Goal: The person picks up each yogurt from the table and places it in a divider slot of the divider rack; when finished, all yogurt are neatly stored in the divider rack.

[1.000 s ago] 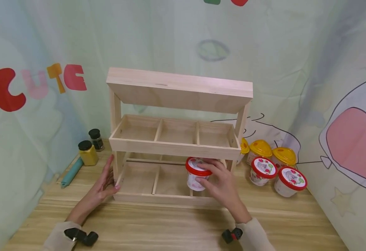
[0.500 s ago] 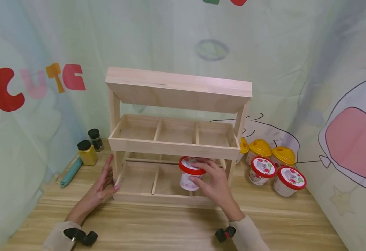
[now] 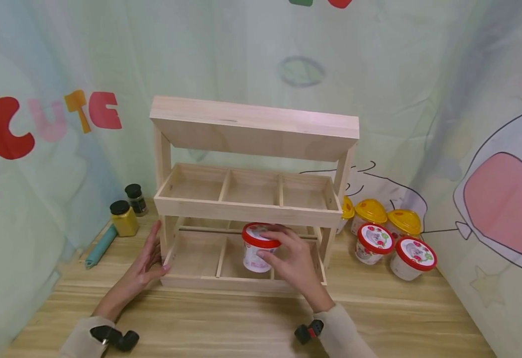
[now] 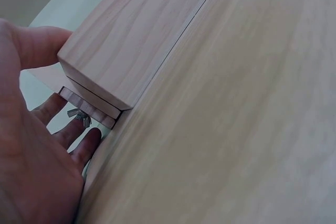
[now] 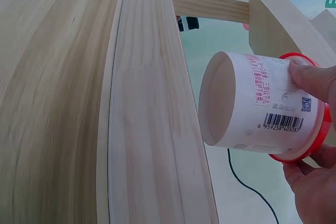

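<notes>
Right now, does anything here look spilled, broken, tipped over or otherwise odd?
Nothing stands out. The wooden rack stands upright, the right hand holds a red-lidded cup upright over its bottom tier, and the cups beside the rack are upright with lids on.

Both arms wear light beige long sleeves, the cuffs ending at the wrists. A small black camera unit is strapped at the left cuff (image 3: pixel 116 337), rounded and dark. The unit at the right cuff (image 3: pixel 309 332) is black too, with a small red part on it. The left hand (image 3: pixel 146 261) and right hand (image 3: pixel 289 258) are bare, without rings or gloves.
</notes>
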{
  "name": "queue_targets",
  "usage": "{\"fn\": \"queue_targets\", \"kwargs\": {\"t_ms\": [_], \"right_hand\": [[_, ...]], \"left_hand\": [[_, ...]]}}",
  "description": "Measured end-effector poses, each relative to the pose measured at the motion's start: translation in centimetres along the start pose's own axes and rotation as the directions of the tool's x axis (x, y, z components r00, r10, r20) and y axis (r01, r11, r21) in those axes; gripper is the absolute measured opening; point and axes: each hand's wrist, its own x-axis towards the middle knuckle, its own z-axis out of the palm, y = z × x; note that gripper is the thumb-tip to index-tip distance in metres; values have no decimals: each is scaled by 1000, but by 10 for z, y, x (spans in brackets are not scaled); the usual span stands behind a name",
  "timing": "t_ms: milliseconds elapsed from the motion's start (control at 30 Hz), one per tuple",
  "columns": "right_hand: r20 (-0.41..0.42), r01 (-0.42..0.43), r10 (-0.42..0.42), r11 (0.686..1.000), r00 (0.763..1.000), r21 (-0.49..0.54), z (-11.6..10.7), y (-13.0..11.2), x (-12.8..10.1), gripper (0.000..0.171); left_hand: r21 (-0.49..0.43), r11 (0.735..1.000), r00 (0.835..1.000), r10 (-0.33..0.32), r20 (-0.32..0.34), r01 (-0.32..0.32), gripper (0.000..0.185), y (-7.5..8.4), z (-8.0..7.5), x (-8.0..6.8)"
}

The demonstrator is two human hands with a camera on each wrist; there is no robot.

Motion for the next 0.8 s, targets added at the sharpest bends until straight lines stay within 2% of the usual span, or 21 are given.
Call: {"fn": "queue_targets", "kwargs": {"t_ms": [133, 500, 800], "right_hand": [[3, -1, 1, 1000, 1000, 17, 8, -3, 3, 38], [50, -87, 82, 990, 995, 107, 32, -13, 10, 39], [83, -125, 115, 984, 990, 128, 47, -21, 14, 39]], "left_hand": [[10, 1000, 1000, -5, 1, 5, 113, 1, 0, 1], [-14, 1000, 1000, 8, 5, -8, 113, 0, 0, -1], [-7, 1000, 1000, -21, 6, 21, 113, 1, -1, 0]]}}
